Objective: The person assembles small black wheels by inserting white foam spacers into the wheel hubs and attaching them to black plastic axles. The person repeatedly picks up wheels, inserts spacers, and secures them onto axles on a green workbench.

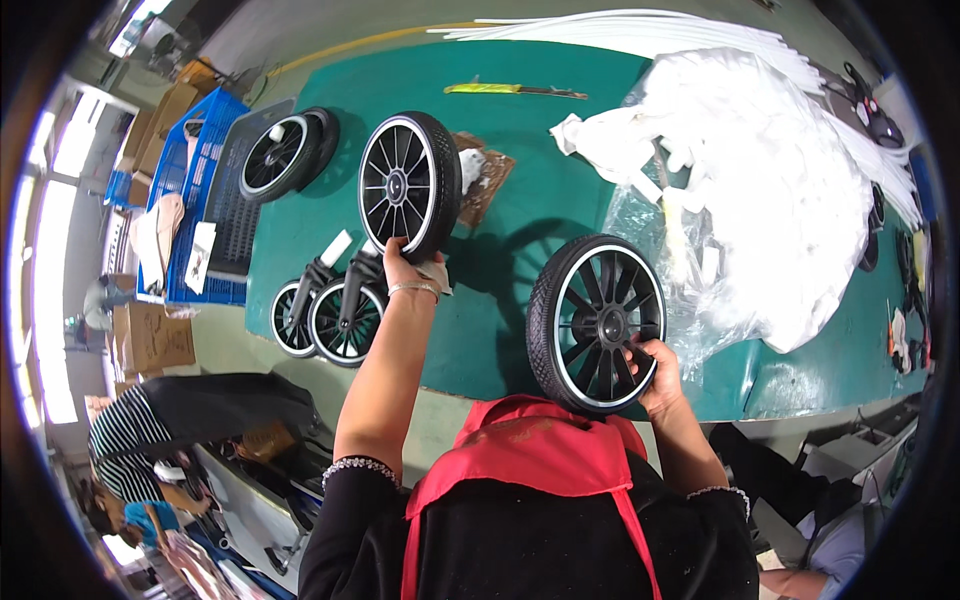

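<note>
Green table [400,70]: left hand [405,268] clamped on a spoked wheel [397,188], which extends far beyond its fingers [393,246]; right hand [657,377] clamped on a second wheel [612,324], near right side.

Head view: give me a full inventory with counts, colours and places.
table: 1, green, centre
left wheel: 1, black, pale-rimmed, left of centre
right wheel: 1, black, pale-rimmed, right of centre
loose wheels: 2, black, table's left end
fork-mounted wheels: 2, black, table's near-left corner
cutter-like tool: 1, yellow, table's far side
cardboard piece: 1, brown, beyond left wheel
bundle: 1, white, table's right
rods: many, white, far right
crates: count unclear, blue, left
boxes: several, brown, left
other people: at least 2, lower corners
apron: 1, red, lower centre
left hand: 1, on left wheel
right hand: 1, on right wheel
</note>
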